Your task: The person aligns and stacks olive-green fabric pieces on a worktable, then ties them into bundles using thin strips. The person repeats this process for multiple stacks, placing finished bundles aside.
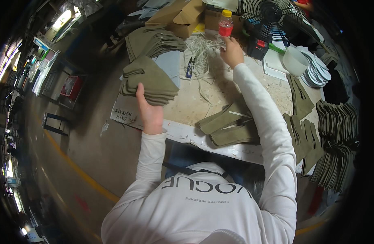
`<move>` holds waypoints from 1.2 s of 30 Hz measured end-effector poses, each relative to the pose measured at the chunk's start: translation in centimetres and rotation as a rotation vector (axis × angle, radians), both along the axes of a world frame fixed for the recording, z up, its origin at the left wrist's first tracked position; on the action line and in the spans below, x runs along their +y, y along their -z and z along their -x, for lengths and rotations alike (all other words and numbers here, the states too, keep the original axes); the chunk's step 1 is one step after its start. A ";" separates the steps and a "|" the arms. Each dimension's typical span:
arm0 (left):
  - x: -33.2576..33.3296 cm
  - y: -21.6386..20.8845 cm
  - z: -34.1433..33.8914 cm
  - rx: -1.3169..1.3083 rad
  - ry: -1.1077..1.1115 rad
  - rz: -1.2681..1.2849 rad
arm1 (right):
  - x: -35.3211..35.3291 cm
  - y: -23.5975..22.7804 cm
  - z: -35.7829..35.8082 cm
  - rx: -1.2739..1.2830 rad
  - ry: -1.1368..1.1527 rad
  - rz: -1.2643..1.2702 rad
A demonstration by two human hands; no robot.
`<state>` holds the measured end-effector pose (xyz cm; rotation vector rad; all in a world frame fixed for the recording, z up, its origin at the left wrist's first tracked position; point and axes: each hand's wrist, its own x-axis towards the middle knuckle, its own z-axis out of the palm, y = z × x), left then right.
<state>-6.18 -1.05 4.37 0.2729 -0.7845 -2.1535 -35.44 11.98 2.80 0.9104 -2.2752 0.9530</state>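
My left hand (pixel 148 106) is closed on a stack of olive-green cloth glove pieces (pixel 150 79), thumb on top, raised over the table's left front corner. A larger pile of similar pieces (pixel 154 40) lies just beyond it. Across the table reaches my right hand (pixel 233 53), fingers curled, at the lower part of a clear bottle (pixel 225 25) with a yellow cap and red label. Whatever its fingertips may grip is hidden. Left of that hand is a heap of pale cloth strips (pixel 199 51), with small blue-handled snips (pixel 190 68) beside it.
Olive glove pieces (pixel 231 126) lie at the table's front edge, under my right forearm. More gloves (pixel 303 138) and tall stacks (pixel 337 122) fill the right side. A black fan (pixel 272 16), cardboard box (pixel 174 18), white tub (pixel 295 60) and white round pieces (pixel 316 71) stand farther back.
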 end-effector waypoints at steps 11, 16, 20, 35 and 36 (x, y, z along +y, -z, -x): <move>6.6 -1.1 3.1 0.078 0.209 -0.050 | 2.6 -8.0 -16.5 0.087 -0.649 0.017; 8.2 -1.3 3.5 0.074 0.356 -0.022 | 4.4 -7.6 -15.9 -0.026 -0.612 0.157; 9.0 -1.3 3.9 0.105 0.372 -0.019 | 5.2 -7.2 -15.8 0.019 -0.560 0.241; 9.7 -1.1 4.7 0.077 0.365 0.004 | 5.7 -6.6 -16.7 0.057 -0.475 0.124; 9.7 -1.1 4.8 0.070 0.368 0.008 | 5.5 -6.6 -16.5 0.076 -0.493 0.121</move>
